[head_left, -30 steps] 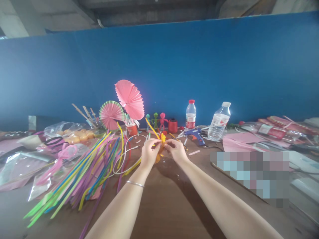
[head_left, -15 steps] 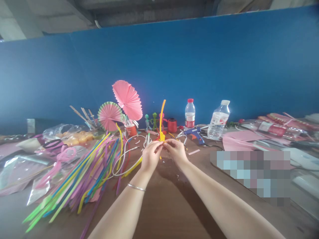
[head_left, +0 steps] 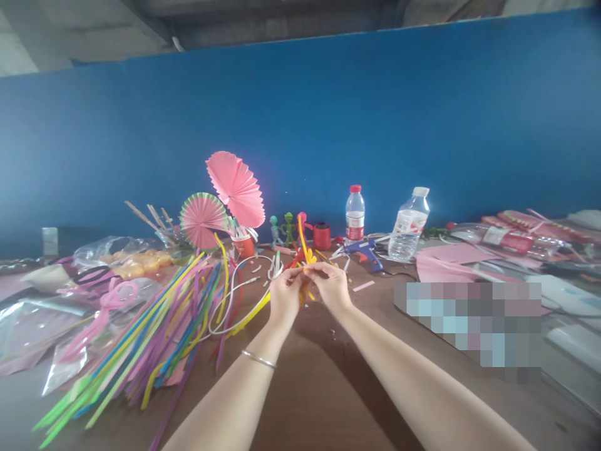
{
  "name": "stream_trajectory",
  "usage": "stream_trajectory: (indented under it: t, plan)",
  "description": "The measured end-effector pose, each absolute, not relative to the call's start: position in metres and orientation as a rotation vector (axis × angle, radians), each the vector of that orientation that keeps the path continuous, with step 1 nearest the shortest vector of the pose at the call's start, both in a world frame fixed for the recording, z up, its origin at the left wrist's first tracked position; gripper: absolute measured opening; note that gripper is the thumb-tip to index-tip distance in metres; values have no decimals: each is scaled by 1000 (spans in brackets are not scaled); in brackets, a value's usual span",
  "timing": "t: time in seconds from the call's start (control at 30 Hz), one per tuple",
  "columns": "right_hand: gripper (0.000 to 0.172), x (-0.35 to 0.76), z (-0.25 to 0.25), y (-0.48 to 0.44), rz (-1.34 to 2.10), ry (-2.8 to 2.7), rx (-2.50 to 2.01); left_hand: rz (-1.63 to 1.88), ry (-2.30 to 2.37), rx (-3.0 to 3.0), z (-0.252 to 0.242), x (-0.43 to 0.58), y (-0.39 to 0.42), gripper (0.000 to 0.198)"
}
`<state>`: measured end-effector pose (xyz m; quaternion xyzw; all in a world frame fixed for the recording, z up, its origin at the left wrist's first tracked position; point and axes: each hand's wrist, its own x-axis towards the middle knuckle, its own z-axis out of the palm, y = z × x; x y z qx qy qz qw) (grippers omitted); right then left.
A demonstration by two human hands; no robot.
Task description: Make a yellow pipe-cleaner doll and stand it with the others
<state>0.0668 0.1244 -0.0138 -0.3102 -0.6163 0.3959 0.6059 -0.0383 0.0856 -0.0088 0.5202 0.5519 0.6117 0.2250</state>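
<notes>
Head view: the left hand [head_left: 285,293] and right hand [head_left: 329,287] pinched a yellow pipe-cleaner piece [head_left: 310,257] above the brown table [head_left: 300,394].
It stood mid-scene, right of the pipe-cleaner bundle [head_left: 136,341], left of the blue glue gun [head_left: 369,252]; a light, steady grip with small turns seemed best, to avoid kinks. The hands hid its lower part; a pixelated patch [head_left: 469,326] masked something at right.
</notes>
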Motion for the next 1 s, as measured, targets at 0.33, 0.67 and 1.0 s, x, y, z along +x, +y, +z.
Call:
stream_trajectory:
  t: [0.33,0.67,1.0]
  plan:
    - [23,76,-19,137,501,-1695,-746,1758,1290,1263,-15,-46,94,22]
    - [18,74,-17,139,962,-1570,-794,1710,1037,1162,-16,-46,96,19]
    - [26,69,-22,142,1812,-1067,-635,1598,1148,1417,-19,-46,98,19]
